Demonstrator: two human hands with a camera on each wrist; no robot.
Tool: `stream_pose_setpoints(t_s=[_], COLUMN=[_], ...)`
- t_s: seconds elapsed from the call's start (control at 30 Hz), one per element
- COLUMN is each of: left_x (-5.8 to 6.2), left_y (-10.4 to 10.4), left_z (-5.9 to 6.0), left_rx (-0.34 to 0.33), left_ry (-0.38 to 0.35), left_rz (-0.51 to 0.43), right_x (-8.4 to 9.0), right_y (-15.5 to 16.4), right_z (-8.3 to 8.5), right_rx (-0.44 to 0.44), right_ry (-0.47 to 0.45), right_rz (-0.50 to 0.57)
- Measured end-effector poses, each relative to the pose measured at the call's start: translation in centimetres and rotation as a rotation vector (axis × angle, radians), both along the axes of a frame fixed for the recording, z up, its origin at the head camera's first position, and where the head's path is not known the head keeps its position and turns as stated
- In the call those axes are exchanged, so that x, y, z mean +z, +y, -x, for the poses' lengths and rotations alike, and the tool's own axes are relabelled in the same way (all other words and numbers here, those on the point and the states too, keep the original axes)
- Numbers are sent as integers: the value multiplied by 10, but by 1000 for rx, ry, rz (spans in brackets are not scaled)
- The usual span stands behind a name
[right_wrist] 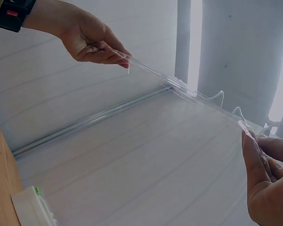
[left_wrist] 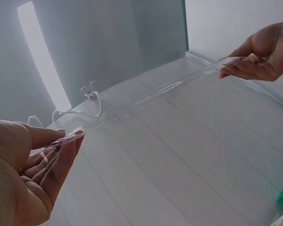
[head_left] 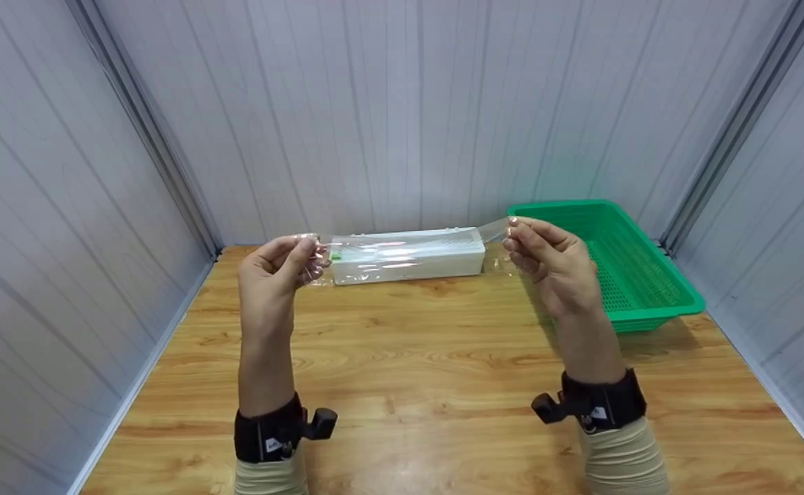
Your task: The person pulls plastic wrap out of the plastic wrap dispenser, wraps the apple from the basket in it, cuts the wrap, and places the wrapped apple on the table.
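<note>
A strip of clear plastic film [head_left: 395, 256] is stretched between both hands, shiny and see-through. My left hand [head_left: 275, 268] pinches its left end between thumb and fingers. The other end is pinched by my right hand [head_left: 556, 265], held at about the same height. In the left wrist view the film [left_wrist: 160, 92] runs as a thin taut band from one hand to the other. Behind it in the head view, a long white box [head_left: 443, 265] with a slotted top and a small green mark sits on the table, partly seen through the film.
A green plastic basket [head_left: 639, 275] with mesh sides stands at the right rear of the wooden table [head_left: 402, 385]. Panelled walls [head_left: 388, 103] enclose the table at the back and both sides. Each wrist wears a black strap [head_left: 268, 436] with a small camera.
</note>
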State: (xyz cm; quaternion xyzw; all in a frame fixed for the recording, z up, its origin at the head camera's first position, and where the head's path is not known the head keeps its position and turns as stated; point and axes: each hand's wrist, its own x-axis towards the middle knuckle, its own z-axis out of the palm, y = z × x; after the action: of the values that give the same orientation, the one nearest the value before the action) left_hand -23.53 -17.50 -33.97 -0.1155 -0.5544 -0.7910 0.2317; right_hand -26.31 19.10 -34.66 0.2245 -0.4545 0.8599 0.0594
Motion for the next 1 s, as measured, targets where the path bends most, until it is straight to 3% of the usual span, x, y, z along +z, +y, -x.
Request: stream_pose_setpoints(t_s=[0.5,0.73,1.0], left_x=[6,3,0], left_y=[3,-3,-11], left_z=[-10,-8,-18], left_rx=[0,-33,1], left_ry=[60,33,-15], left_rz=[21,19,194], right_x=[7,4,-1], right_y=[2,3,10], right_z=[-13,-13,-20], right_rx=[-30,-23,-31], right_ry=[28,48,56], right_rz=[-10,-55,-182])
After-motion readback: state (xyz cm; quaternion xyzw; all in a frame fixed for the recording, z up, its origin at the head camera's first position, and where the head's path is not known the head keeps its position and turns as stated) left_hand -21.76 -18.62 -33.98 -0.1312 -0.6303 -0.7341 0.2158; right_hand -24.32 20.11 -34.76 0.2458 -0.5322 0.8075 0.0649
